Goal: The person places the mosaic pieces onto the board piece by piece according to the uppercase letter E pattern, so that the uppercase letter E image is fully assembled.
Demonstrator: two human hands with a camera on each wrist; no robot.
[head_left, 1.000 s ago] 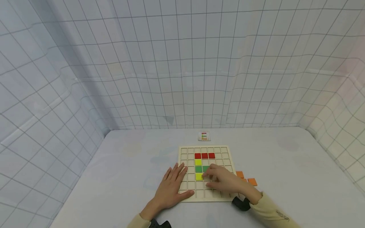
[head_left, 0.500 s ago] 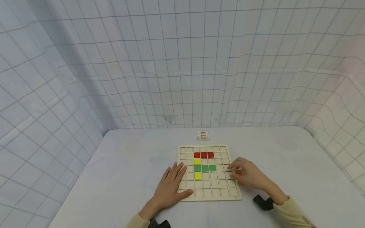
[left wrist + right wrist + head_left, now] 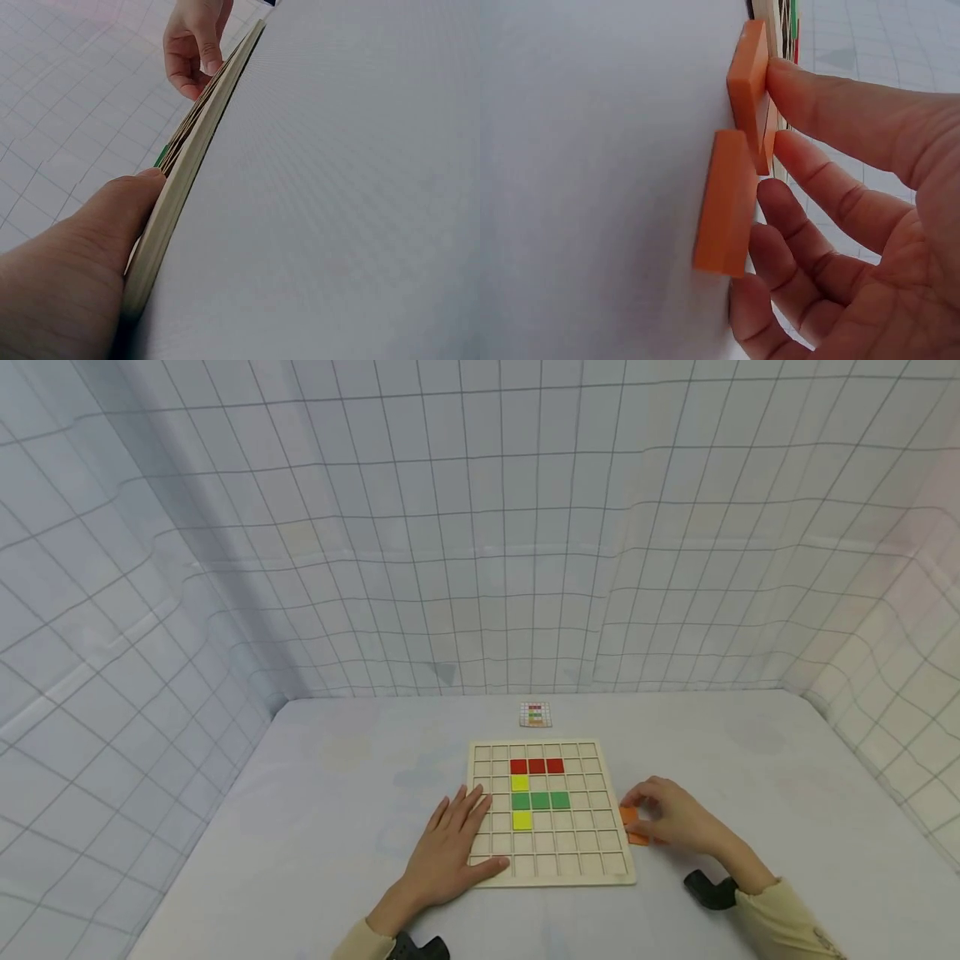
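Observation:
My left hand lies flat on the left side of a cream grid board, fingers spread and thumb along its near edge. In the board's cells sit a row of red tiles, a row of green tiles and two yellow tiles. Just off the right edge, my right hand reaches over orange tiles on the table. In the right wrist view its thumb touches one orange tile and the index fingertip is at another behind it. A nearer orange tile lies beside the curved fingers.
A small card with a coloured grid pattern lies behind the board. The white table is enclosed by a checked white curtain at the back and sides. Black wrist mounts sit near both sleeves.
My right hand has moved right, off the board to the orange tiles. A third green tile, earlier under the hand, now shows in the row. The left hand stays put.

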